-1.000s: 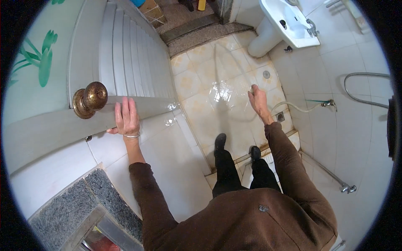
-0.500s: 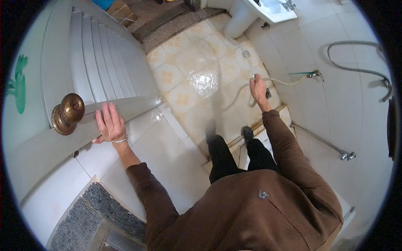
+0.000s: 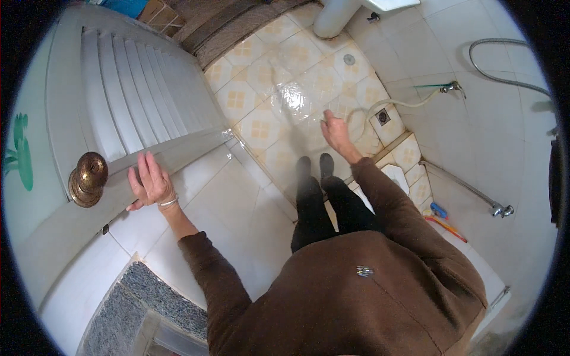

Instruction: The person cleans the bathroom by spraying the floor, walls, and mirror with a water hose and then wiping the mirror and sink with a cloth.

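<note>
My left hand [image 3: 151, 183] rests flat, fingers spread, on the edge of a white louvred door [image 3: 127, 104], just right of its round brass knob [image 3: 88, 178]. My right hand [image 3: 336, 132] is stretched forward and closed on the end of a pale hose [image 3: 380, 105]. That hose runs back to a tap [image 3: 452, 87] on the tiled wall at the right. Water runs from the hose over the wet yellow-patterned floor tiles [image 3: 279, 101]. My feet in dark shoes [image 3: 313, 167] stand just below my right hand.
A white basin pedestal [image 3: 335, 15] stands at the top. A square floor drain [image 3: 383, 116] lies near the hose. A metal shower hose [image 3: 504, 65] and a rail [image 3: 469, 190] run along the right wall. A grey speckled counter [image 3: 127, 302] is at lower left.
The view has tilted down and shifted, so door and knob sit lower in it. My left hand stays on the door edge. My right hand keeps hold of the hose, and the water stream has swept over the floor.
</note>
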The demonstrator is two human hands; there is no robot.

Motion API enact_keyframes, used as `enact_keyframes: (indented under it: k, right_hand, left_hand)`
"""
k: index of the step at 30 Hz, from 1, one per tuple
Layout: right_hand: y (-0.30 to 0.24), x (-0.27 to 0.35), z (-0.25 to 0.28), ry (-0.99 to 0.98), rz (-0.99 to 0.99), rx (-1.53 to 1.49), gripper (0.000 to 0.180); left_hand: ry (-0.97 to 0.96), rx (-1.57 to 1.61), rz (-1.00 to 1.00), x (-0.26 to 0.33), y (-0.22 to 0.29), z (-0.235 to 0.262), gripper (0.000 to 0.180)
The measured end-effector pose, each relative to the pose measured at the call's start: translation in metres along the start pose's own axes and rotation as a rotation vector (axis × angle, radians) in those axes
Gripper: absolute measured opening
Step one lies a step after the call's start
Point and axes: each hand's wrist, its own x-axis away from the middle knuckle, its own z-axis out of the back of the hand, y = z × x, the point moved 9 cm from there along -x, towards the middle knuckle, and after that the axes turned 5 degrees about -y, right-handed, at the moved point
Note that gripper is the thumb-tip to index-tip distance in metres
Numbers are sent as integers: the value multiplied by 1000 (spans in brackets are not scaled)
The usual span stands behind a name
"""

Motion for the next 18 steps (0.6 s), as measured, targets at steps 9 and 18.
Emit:
enact_keyframes:
  k: [9, 18]
  right_hand:
    - [55, -19, -25, 80, -247, -58, 21]
    - [35, -25, -42, -37, -112, -243, 29]
  left_hand:
    - [-162, 66, -47, 7, -7, -12, 17]
    - [-156, 102, -87, 7, -6, -17, 17]
